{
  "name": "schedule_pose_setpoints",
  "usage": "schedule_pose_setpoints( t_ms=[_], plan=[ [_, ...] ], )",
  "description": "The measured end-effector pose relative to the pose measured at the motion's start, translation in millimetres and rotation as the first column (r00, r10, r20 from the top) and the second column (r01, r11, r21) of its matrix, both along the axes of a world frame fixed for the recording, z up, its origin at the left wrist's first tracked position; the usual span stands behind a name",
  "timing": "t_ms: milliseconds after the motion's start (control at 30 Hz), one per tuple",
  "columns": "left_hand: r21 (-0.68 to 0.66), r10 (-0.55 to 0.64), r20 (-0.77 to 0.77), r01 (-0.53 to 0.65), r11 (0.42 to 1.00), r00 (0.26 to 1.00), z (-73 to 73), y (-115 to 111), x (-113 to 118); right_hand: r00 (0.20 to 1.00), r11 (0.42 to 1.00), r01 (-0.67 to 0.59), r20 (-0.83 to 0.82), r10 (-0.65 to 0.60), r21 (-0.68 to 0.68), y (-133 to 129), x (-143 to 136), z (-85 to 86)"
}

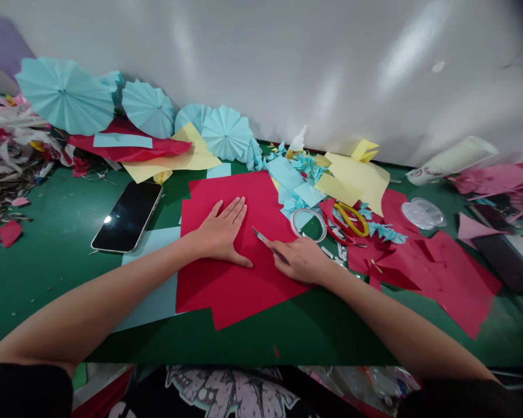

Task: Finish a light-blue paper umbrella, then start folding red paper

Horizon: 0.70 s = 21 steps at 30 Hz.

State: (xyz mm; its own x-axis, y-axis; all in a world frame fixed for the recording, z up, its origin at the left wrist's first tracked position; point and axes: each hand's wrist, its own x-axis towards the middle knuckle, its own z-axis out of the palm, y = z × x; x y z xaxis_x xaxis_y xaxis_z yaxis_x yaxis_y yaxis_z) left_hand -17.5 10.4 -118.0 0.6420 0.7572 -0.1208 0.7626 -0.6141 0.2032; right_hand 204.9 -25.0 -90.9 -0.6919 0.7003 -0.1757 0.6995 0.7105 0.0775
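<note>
Red paper [244, 296] lies before me on the green table, partly over a light blue sheet [152, 290]. My left hand [222, 232] presses flat on the red paper, fingers stretched out and thumb spread toward the right. In my right hand [303, 258] is a craft knife [265, 239], its blade pointing up and left, close to the left hand's fingers. The right hand rests low over the right part of the red paper. Whether the blade tip touches the paper I cannot tell.
A phone [128, 216] lies to the left. Pleated blue paper rosettes [226, 132] lean along the wall. Right of the red paper are a white tape ring [308, 225], yellow-handled scissors [353, 219], blue scraps and red offcuts [453, 273]. A white roll [451, 159] lies farther right.
</note>
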Motion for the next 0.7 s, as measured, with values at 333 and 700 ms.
schedule_pose_setpoints(
  t_ms=[333, 700],
  plan=[
    [0.008, 0.000, 0.004, 0.000, 1.000, 1.000, 0.8, -1, 1, 0.999, 0.999, 0.038, 0.013, -0.038, -0.017, 8, -3, -0.9],
    [0.012, -0.006, -0.013, 0.006, 1.000, 1.000, 4.0, -2, 1, 0.999, 0.999, 0.017, -0.035, -0.016, 0.039, 17, -6, -4.5]
  ],
)
